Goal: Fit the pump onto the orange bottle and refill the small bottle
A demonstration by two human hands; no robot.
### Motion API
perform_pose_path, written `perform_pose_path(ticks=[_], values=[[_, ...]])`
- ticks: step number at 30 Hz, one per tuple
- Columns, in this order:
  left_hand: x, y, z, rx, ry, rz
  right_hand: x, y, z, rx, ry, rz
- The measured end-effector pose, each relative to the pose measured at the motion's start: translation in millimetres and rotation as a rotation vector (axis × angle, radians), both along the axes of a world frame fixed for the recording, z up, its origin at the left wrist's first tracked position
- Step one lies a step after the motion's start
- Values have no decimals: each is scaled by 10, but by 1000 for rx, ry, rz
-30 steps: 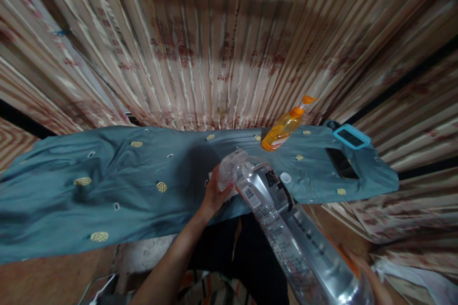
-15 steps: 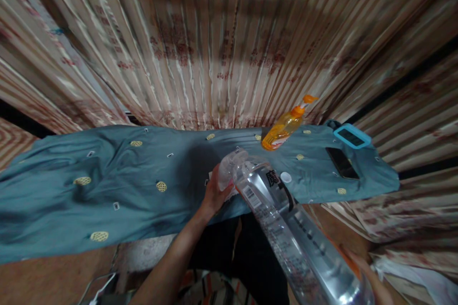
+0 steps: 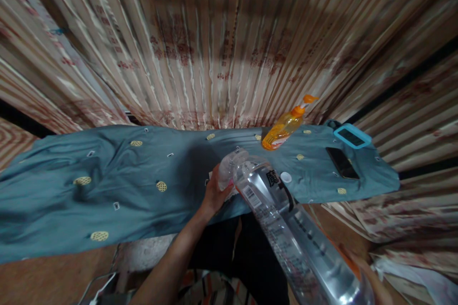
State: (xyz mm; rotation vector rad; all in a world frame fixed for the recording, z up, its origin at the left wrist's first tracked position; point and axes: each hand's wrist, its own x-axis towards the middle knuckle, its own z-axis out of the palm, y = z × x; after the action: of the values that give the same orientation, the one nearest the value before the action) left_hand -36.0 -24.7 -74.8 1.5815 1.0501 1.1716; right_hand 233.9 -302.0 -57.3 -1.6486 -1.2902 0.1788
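A large clear plastic bottle with dark printing and a barcode is tilted, its neck down and away from me at the mouth of a translucent container. My left hand is wrapped round that container; its lower part is hidden by the fingers and the bottle. At the lower right, my right hand grips the bottle near its base, mostly hidden behind it. A white round cap lies on the cloth just beyond the bottle.
A blue-green patterned cloth covers the long table. An orange pump bottle stands towards the back. A black phone and a blue-framed device lie at the right. Pleated curtains hang close behind and at both sides.
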Motion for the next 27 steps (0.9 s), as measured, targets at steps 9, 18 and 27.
perform_pose_path(ticks=[9, 18, 27], values=[[-19, 17, -40, 44, 6, -23, 59, 159, 57, 37, 0, -15], [-19, 15, -57, 46, 25, 1, -71, 14, -3, 0, 99, -63], [-26, 11, -36, 44, 27, -11, -12, 32, -112, -37, 175, -30]])
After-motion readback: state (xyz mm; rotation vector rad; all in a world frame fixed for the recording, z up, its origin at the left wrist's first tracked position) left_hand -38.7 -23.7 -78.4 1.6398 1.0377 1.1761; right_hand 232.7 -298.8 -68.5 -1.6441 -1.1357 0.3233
